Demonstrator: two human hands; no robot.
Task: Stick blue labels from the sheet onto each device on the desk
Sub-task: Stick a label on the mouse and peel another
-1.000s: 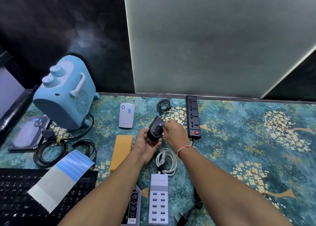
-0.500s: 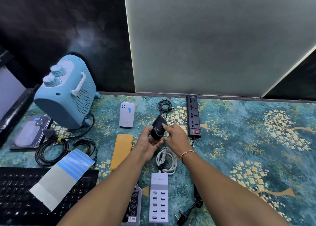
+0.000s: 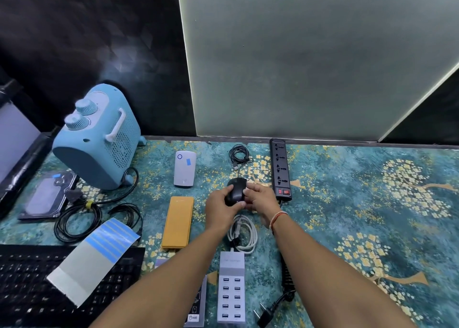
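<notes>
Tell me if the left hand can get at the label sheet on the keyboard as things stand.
Probably not at once: the left hand is gripping the black mouse together with the right hand. Once it lets go, the label sheet lies uncovered on the keyboard, with nothing between.

The mouse [image 3: 235, 191] is partly hidden. The left hand [image 3: 219, 209] covers its near left side and the right hand [image 3: 260, 200] covers its right side, so no blue label shows on it. The white cable [image 3: 244, 233] goes under both hands. The keyboard [image 3: 29, 288] is cut off by the left and bottom edges, and the label sheet [image 3: 94, 258] lies over part of it. The charger [image 3: 231, 290] has small words on top, too small to read. A flat box [image 3: 197, 308] beside it is mostly hidden by the left arm. The laptop [image 3: 15, 141] is cut off at the left edge.
</notes>
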